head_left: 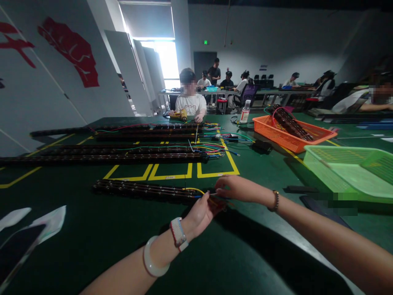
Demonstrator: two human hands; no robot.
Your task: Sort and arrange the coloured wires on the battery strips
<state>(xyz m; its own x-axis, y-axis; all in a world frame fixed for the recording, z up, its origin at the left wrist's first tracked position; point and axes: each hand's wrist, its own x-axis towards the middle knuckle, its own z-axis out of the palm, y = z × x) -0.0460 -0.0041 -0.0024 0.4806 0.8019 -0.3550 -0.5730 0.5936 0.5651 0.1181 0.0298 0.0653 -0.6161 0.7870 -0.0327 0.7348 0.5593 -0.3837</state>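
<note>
A dark wire harness bundle (144,190) lies on the green table in front of me, with a yellow wire (195,189) curving out of its right end. My left hand (199,215) is closed round the wire ends there, palm turned up. Just to its right, my right hand (231,188) pinches with thumb and forefinger close to the left fingertips. A thin pale piece shows between the two hands, too small to name. Some wire tips poke out blurred below the right hand.
Farther back lie several long harness bundles (123,157) with coloured wire ends. At right are an orange basket (267,130) holding a bundle, a green basket (325,174), and a bottle (245,112). Opposite sits a person (190,104) with a yellow heat gun (183,114). A phone (21,254) lies left.
</note>
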